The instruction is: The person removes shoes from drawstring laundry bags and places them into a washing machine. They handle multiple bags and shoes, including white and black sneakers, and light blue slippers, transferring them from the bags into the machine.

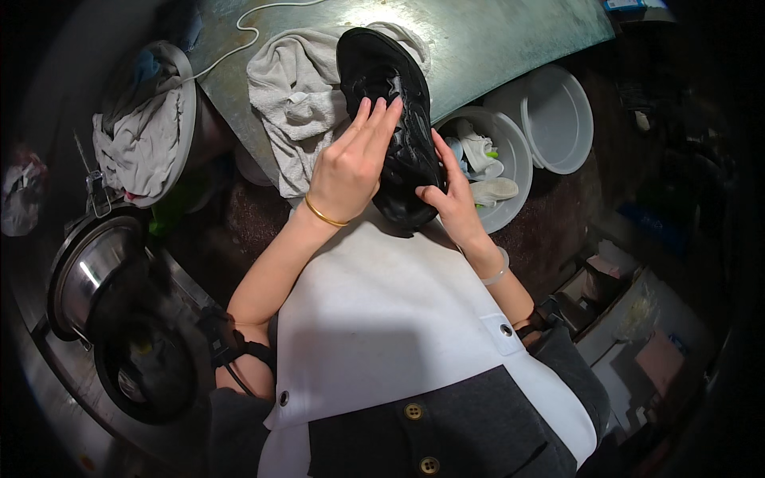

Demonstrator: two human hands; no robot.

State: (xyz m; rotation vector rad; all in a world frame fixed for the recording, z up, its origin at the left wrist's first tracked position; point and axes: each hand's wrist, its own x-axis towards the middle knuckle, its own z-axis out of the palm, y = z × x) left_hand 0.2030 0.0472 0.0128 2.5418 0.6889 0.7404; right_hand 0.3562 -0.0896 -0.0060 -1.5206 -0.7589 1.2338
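Note:
A black shoe (412, 143) with a shiny, creased upper lies lengthwise before me, its far end over a crumpled light towel (293, 101) on the metal table. My left hand (352, 161) rests on the shoe's upper from the left, fingers extended and nearly together; its thumb is hidden. At the near right side of the shoe, my right hand (451, 194) grips its edge, with the thumb on top and the fingers along the side. A white apron (382, 293) covers my front, just below the shoe's near end.
Right of the table (514, 42) stands a translucent tub (523, 203) holding light shoes, beside another translucent tub (559, 119). At left are a basket with light cloths (143, 143), a steel pot (95, 269) and a dark round vessel (143, 370). A white cable (239, 48) crosses the tabletop.

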